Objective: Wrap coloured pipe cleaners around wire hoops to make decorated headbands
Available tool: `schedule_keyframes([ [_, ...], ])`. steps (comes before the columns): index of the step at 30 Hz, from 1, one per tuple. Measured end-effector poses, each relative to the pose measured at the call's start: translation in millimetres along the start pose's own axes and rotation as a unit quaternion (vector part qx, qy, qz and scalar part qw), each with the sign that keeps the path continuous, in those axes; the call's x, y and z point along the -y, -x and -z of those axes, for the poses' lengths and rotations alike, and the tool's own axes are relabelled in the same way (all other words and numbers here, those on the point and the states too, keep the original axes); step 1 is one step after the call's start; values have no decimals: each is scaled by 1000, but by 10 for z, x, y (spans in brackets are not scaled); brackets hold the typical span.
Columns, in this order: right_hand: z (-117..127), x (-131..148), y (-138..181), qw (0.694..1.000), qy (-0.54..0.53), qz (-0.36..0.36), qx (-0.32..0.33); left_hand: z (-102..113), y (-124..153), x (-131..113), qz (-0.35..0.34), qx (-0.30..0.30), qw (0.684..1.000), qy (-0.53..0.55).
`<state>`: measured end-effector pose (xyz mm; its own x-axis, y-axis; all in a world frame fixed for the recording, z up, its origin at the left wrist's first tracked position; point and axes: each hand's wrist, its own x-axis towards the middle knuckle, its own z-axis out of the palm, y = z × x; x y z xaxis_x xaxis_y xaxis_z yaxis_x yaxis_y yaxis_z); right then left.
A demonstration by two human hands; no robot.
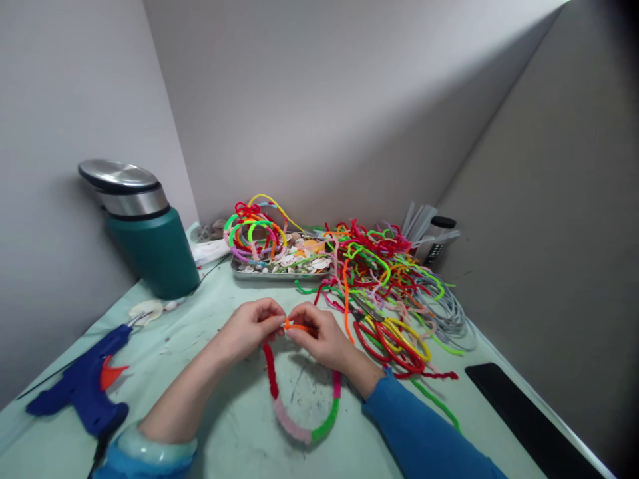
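Observation:
My left hand (252, 326) and my right hand (322, 336) meet over the middle of the table, both pinched on a short orange pipe cleaner (295, 326) at the top of a headband (302, 426). The headband curves down towards me, wrapped in red, pink and green fuzzy sections. Its lower arc rests on the pale green table cover (229, 426). Both my sleeves are blue.
A blue glue gun (82, 386) lies at the left front. A teal flask with a steel lid (147, 233) stands behind it. A metal tray (279, 269) of small pieces and wrapped hoops sits at the back, a tangle of coloured pipe cleaners (389, 286) to its right. A black flat object (524, 416) lies at the right.

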<state>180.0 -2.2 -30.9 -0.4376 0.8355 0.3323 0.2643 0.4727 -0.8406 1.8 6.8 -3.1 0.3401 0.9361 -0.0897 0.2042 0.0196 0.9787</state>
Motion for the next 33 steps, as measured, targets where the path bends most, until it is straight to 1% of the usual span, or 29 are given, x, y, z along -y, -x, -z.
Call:
schedule_keyframes([
  [7, -11, -9, -15, 999, 27, 14, -10, -6, 7, 4, 11, 9, 1000, 1],
  [11, -15, -23, -18, 999, 25, 14, -30, -12, 22, -18, 11, 2, 1000, -24],
  [20, -7, -2, -34, 997, 45, 33, -46, 25, 33, -38, 9, -4, 998, -58],
  [22, -7, -2, -39, 997, 46, 31, -51, 42, 37, -37, 17, -11, 996, -83],
  [24, -9, -4, -43, 997, 52, 27, -56, 60, 41, -42, 18, -23, 991, -131],
  [27, -12, -7, -47, 996, 61, 21, -57, 87, 53, -56, -7, -33, 977, -209],
  [30, -13, -10, -48, 996, 68, 23, -56, 110, 71, -66, -43, -23, 963, -265],
  [33, -12, -18, -46, 995, 80, 28, -53, 131, 83, -60, -99, -3, 941, -322],
])
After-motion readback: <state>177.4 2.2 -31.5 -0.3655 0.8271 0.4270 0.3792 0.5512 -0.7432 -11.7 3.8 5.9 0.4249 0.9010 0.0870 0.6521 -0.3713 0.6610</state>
